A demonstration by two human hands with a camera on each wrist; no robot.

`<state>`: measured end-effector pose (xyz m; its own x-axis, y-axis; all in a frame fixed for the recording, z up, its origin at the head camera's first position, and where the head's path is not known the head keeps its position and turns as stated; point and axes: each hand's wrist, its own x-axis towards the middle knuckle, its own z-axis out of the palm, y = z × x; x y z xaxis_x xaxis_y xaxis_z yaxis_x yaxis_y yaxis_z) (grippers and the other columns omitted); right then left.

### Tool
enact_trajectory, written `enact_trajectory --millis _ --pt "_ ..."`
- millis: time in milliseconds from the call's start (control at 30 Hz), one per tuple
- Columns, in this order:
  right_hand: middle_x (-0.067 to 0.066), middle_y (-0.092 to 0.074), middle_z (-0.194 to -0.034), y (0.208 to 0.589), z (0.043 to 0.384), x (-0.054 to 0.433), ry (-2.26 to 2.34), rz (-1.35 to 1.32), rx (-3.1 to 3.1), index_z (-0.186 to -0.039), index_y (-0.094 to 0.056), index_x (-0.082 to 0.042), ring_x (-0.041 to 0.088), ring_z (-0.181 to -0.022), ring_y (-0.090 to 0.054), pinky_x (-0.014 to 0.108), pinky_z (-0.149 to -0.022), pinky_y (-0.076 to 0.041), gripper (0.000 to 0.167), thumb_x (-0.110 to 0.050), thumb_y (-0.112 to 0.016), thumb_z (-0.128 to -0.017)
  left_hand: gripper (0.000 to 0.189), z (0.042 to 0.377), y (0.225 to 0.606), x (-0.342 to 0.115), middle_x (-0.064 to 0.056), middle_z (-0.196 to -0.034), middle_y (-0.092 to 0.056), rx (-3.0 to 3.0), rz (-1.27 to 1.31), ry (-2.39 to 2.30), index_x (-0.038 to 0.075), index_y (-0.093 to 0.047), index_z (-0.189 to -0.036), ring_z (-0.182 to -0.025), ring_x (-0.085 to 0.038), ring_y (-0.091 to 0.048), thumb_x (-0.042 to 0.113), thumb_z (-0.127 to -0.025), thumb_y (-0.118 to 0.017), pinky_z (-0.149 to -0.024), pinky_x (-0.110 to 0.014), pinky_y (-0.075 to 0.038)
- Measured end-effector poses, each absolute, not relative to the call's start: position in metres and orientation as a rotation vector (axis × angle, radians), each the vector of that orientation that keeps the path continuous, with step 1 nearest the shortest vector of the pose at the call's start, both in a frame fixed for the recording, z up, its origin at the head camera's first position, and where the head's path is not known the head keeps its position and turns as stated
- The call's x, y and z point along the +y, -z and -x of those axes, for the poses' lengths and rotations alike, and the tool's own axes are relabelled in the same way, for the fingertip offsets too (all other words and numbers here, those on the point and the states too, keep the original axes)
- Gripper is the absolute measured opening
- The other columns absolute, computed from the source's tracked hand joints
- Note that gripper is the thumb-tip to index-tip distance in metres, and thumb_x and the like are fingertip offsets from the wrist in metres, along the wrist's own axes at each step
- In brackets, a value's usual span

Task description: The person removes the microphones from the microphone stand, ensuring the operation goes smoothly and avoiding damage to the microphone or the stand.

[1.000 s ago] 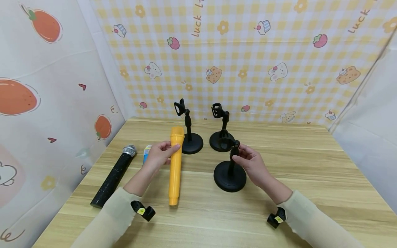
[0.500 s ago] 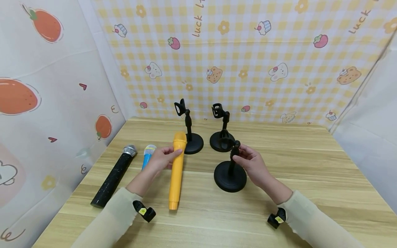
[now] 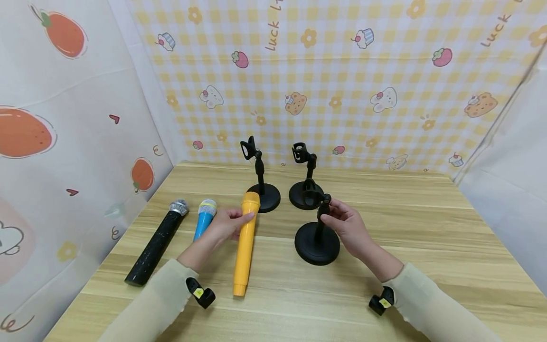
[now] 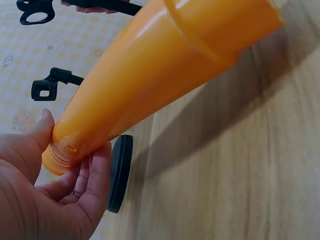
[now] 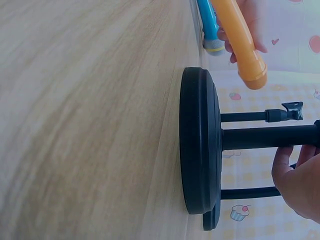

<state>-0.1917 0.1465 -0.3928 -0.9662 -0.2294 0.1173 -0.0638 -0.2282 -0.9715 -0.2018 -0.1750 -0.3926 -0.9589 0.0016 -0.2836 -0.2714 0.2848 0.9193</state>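
My left hand (image 3: 227, 225) pinches a yellow-orange microphone (image 3: 244, 251) just below its head, thumb on one side and fingers on the other. In the left wrist view the microphone (image 4: 125, 75) slants above the wood, its shadow falling beside it. My right hand (image 3: 348, 225) grips the upright pole of the nearest black microphone stand (image 3: 317, 243), below its clip. That stand's round base (image 5: 200, 145) rests on the table in the right wrist view. Left of my left hand lies a blue microphone (image 3: 205, 218) with a silver head, its lower part hidden by the hand and wrist.
A black microphone (image 3: 157, 244) with a silver head lies at the table's left. Two more black stands, the left one (image 3: 266, 197) and the right one (image 3: 302, 194), stand behind on the wooden table (image 3: 406, 213). A patterned cloth (image 3: 333, 76) hangs along the back edge.
My left hand has brought the yellow-orange microphone slightly toward me and to the right, showing more of the blue microphone. The right hand and its stand have stayed in place.
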Motion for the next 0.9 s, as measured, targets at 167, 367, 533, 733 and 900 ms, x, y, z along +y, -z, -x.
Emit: enact_trajectory --millis 167,367,533,733,900 --pt "0.0 -0.063 -0.102 0.392 0.191 0.146 2.348 0.346 1.889 -0.109 -0.068 -0.027 0.012 -0.094 -0.059 0.024 -0.083 -0.051 0.034 0.002 -0.065 -0.091 0.036 0.2 0.4 -0.172 -0.006 -0.079 -0.06 2.36 0.286 -1.676 0.001 -0.069 -0.097 -0.066 -0.017 -0.058 0.035 -0.086 -0.075 -0.061 -0.034 -0.057" --pt "0.001 -0.061 -0.102 0.391 0.191 0.146 2.344 0.336 1.889 -0.11 -0.067 -0.026 0.011 -0.094 -0.059 0.024 -0.083 -0.051 0.034 0.003 -0.064 -0.091 0.036 0.199 0.405 -0.168 -0.008 -0.084 -0.062 2.357 0.287 -1.637 -0.001 -0.069 -0.102 -0.068 -0.017 -0.059 0.032 -0.088 -0.074 -0.061 -0.033 -0.056" --pt "0.001 -0.061 -0.102 0.391 0.191 0.146 2.342 0.33 1.891 -0.108 -0.068 -0.027 0.011 -0.093 -0.059 0.023 -0.082 -0.051 0.036 0.003 -0.064 -0.091 0.034 0.2 0.407 -0.167 -0.009 -0.082 -0.062 2.341 0.31 -1.649 -0.002 -0.069 -0.1 -0.066 -0.017 -0.059 0.029 -0.088 -0.075 -0.06 -0.033 -0.056" --pt "0.001 -0.062 -0.102 0.39 0.191 0.146 2.339 0.337 1.889 -0.108 -0.068 -0.027 0.011 -0.093 -0.059 0.024 -0.082 -0.051 0.035 0.003 -0.064 -0.091 0.035 0.199 0.409 -0.167 -0.01 -0.084 -0.064 2.352 0.303 -1.66 -0.002 -0.068 -0.099 -0.065 -0.017 -0.062 0.03 -0.087 -0.075 -0.059 -0.034 -0.056" --pt "0.001 -0.061 -0.103 0.39 0.191 0.147 2.328 0.335 1.893 -0.112 -0.067 -0.023 0.012 -0.094 -0.059 0.024 -0.083 -0.051 0.033 0.003 -0.064 -0.091 0.036 0.197 0.411 -0.165 -0.009 -0.084 -0.063 2.41 0.309 -1.631 0.0 -0.069 -0.097 -0.066 -0.017 -0.06 0.034 -0.086 -0.076 -0.058 -0.032 -0.055"
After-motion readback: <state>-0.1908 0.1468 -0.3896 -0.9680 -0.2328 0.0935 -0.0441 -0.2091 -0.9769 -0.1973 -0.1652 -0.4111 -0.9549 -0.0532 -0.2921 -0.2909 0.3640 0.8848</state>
